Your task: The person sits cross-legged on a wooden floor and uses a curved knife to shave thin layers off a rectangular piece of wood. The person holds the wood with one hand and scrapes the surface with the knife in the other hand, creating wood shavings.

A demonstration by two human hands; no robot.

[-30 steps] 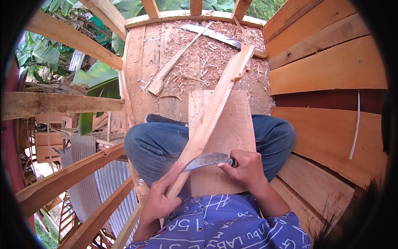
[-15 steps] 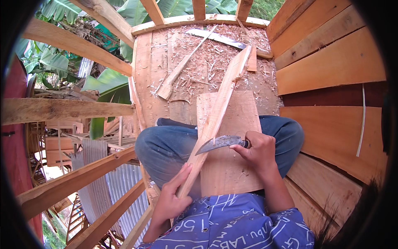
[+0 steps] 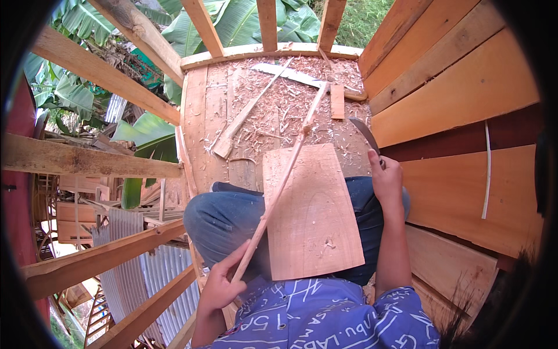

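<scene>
My left hand [image 3: 222,281] is closed round the near end of a long wooden strip [image 3: 283,179]. The strip slants away to the upper right, its narrow edge facing up. It crosses the left side of a flat wooden board [image 3: 317,232] that lies over my crossed legs. Held up on the right, beyond my knee, is a knife [image 3: 365,134] with a dark curved blade; my right hand [image 3: 386,177] is wrapped round its handle. The blade points up and to the left, apart from the strip. A few shavings sit on the board.
Ahead on the plank floor [image 3: 195,134] lie shavings, a handsaw [image 3: 290,74], a tapered wooden piece [image 3: 237,129] and a small wood block [image 3: 337,102]. A plank wall [image 3: 447,186] rises close on the right. Open wooden rails [image 3: 93,156] border the left.
The knife has come off the strip and swung up to the right. The strip has been turned from its broad face onto its edge, and my left hand has shifted slightly left.
</scene>
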